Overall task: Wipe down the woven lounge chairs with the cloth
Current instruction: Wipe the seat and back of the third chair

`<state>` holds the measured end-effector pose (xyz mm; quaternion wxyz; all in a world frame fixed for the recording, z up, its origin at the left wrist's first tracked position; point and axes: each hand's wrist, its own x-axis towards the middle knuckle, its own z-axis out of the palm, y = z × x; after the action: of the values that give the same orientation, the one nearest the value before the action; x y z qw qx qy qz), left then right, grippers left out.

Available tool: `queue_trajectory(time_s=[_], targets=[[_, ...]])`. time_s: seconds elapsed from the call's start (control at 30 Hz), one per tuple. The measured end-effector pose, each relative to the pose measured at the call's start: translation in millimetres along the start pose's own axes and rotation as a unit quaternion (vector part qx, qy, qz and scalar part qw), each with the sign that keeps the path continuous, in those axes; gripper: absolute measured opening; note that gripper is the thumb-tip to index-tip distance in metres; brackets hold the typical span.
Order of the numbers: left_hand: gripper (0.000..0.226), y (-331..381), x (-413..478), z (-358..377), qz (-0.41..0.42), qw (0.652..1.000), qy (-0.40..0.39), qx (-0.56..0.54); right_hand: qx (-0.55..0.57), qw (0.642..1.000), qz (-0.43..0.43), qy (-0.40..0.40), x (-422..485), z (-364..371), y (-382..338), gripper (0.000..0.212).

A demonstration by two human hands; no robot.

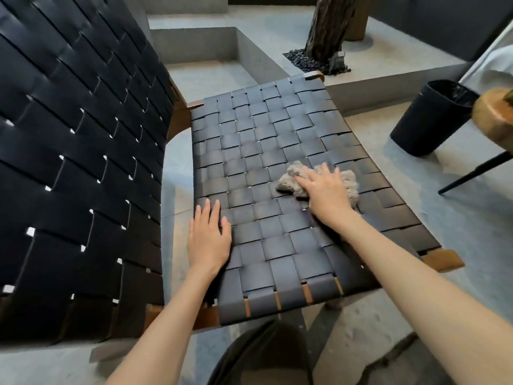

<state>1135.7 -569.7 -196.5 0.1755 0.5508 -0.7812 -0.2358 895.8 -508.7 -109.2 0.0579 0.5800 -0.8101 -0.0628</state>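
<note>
A lounge chair fills the view: its seat (266, 140) of dark woven straps on a wooden frame lies in the middle, and its tall woven backrest (69, 162) rises at the left. A beige fluffy cloth (291, 177) lies bunched on the seat's right half. My right hand (324, 193) presses flat on top of the cloth, fingers spread and pointing away from me. My left hand (208, 237) rests flat on the seat's left edge with its fingers apart, holding nothing.
A black bin (427, 120) stands on the concrete floor to the right of the seat. A round wooden side table (494, 118) with thin black legs is at the far right. A tree trunk (330, 26) in black pebbles stands behind on a raised concrete step.
</note>
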Motion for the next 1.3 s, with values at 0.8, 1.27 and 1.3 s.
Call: queue_trajectory(time_s=[0.8, 1.27, 1.3], targets=[[0.05, 19.1, -14.1, 2.9, 0.043, 0.999, -0.014, 0.001, 0.042, 0.958, 0.285, -0.013, -131.3, -36.0, 40.6, 0.064], [0.053, 19.7, -35.4, -0.5, 0.061, 0.998, -0.031, -0.001, 0.094, 0.994, 0.043, -0.031, -87.2, -4.9, -55.8, 0.062], [0.053, 20.6, -34.4, 0.4, 0.063, 0.998, -0.029, 0.0, 0.095, 0.995, 0.032, -0.028, -80.7, -1.5, -56.2, 0.062]])
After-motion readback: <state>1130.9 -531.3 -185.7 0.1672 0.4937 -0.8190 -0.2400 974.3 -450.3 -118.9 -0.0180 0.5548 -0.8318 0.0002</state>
